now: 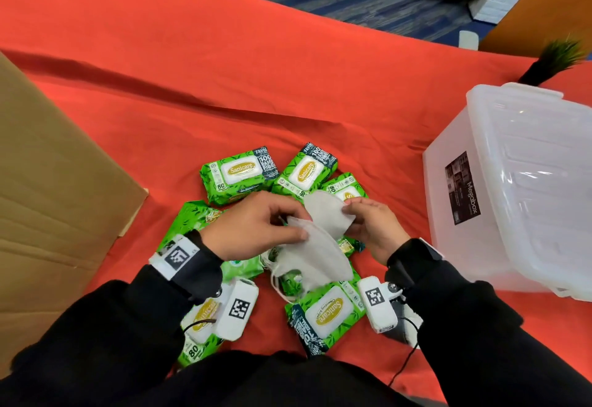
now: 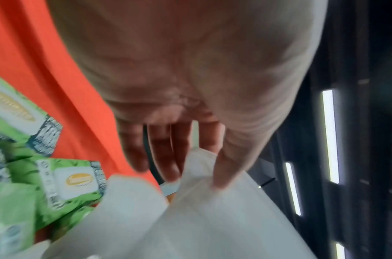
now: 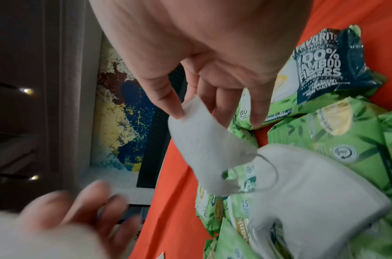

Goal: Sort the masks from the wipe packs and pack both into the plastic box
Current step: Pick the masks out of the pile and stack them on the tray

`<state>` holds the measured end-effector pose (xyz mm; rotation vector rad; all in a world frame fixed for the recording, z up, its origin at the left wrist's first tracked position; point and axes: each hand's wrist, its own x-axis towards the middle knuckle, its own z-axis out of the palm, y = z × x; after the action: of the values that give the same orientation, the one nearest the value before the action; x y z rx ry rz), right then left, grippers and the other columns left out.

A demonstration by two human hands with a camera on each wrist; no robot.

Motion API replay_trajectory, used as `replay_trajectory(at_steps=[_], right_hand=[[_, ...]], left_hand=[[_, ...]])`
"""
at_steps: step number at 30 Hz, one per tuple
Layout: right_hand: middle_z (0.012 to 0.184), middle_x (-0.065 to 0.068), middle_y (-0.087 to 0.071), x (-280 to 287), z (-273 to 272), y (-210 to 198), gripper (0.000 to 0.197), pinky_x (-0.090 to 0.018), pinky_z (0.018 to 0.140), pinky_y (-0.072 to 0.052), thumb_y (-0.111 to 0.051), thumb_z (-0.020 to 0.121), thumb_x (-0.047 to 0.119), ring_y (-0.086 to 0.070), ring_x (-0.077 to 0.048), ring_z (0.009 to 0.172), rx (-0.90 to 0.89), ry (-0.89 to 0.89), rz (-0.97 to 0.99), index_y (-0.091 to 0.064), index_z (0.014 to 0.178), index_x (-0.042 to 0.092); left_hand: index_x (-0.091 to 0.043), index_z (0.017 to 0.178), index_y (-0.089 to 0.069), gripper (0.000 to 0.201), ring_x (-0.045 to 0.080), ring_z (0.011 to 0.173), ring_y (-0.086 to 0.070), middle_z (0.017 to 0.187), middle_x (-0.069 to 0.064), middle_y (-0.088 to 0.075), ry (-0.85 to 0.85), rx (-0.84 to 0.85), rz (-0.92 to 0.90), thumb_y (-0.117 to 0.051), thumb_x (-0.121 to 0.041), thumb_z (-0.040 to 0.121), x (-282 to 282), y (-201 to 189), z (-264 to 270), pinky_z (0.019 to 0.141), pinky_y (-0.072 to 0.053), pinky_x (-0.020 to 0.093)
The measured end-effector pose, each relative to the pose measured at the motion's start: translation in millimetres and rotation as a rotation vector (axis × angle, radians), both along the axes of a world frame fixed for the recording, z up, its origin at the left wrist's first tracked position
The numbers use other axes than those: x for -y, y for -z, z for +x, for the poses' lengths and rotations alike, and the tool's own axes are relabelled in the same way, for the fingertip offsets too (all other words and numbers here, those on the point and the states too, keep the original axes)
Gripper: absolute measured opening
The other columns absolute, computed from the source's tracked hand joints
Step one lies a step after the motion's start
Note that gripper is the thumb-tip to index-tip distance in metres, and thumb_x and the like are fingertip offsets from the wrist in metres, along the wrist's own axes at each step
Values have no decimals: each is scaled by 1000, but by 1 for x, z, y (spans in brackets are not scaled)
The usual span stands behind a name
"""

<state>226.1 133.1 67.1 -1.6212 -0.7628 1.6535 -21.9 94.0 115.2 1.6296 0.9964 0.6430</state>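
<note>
Both hands over the pile of green wipe packs [image 1: 238, 176] on the red cloth [image 1: 224, 70]. Left hand [image 1: 256, 230] pinches the edge of a white mask [image 1: 315, 256], thumb on top, mask hanging over the near packs, ear loops dangling. Right hand [image 1: 368, 224] pinches a second mask [image 1: 326, 214] between thumb and fingers, held just right of the first, overlapping it. Plastic box [image 1: 512, 189] sits to the right, lid on. Cardboard [image 1: 48, 182] on the left
</note>
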Motion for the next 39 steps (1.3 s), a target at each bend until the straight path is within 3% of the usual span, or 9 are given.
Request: replay_trajectory(at_steps=[4,6,11,14,19,24,29,33,39], right_hand=[[65,-2,-50,12,-13,-10,23,-23,48,-42,-50,87,-5,-47,-16,55,-133,-41,35,-57,76,14],[65,-2,-48,20,-17,-14,28,-26,52,-39,-46,88,-6,-45,-15,58,-176,-76,67,-58,73,14],[64,-2,-45,33,-18,-16,19,-29,57,-41,-68,86,25,-45,-16,60,-194,-140,82,-57,73,17],[76,-8,-68,33,-17,-9,16,-26,59,-46,-80,85,21,-61,-17,65,-4,-242,184,-66,85,14],[90,-20,-76,28,-18,-4,14,-28,70,-55,-76,86,2,-70,-21,75,27,-235,247,-74,98,-5],[76,-8,-76,30,-21,-6,13,-21,58,-52,-73,86,-3,-69,-14,64,-19,-261,222,-74,99,0],[86,-12,-75,28,-25,-7,14,-27,67,-53,-77,86,7,-69,-19,78,23,-253,269,-77,97,-1],[80,-9,-73,27,-24,-9,12,-25,56,-52,-76,84,-2,-67,-14,68,44,-275,247,-77,96,-3],[85,-11,-76,32,-23,-6,14,-26,59,-56,-74,84,-6,-71,-17,72,5,-284,182,-78,95,1]], left_hand=[[-32,80,-73,15,6,119,-58,125,-9,-60,-302,-8,-21,-78,-42,69,-13,35,12,103,-45,33],[-26,78,-74,13,8,116,-63,125,0,-66,-401,94,-152,-85,-27,70,-19,49,15,106,-46,37],[2,83,-72,8,8,64,-62,68,-4,-68,-490,132,-236,-79,2,81,-14,54,18,66,-52,29],[-4,91,-73,19,12,70,-65,75,-1,-71,-480,114,-201,-81,5,77,-11,51,16,70,-53,28],[-17,111,-63,49,10,63,-64,71,4,-65,-568,210,-230,-85,5,73,-3,48,17,65,-53,21],[1,94,-72,22,9,65,-66,73,6,-70,-670,315,-293,-81,7,75,2,56,17,63,-54,22],[-7,82,-70,21,7,62,-62,67,-1,-68,-654,295,-291,-84,7,73,4,59,18,59,-52,19],[-10,81,-72,21,13,70,-65,75,8,-70,-635,300,-284,-86,4,71,4,60,16,64,-54,23],[-8,80,-69,21,14,68,-61,75,9,-67,-625,289,-310,-86,1,71,5,66,14,62,-50,23]])
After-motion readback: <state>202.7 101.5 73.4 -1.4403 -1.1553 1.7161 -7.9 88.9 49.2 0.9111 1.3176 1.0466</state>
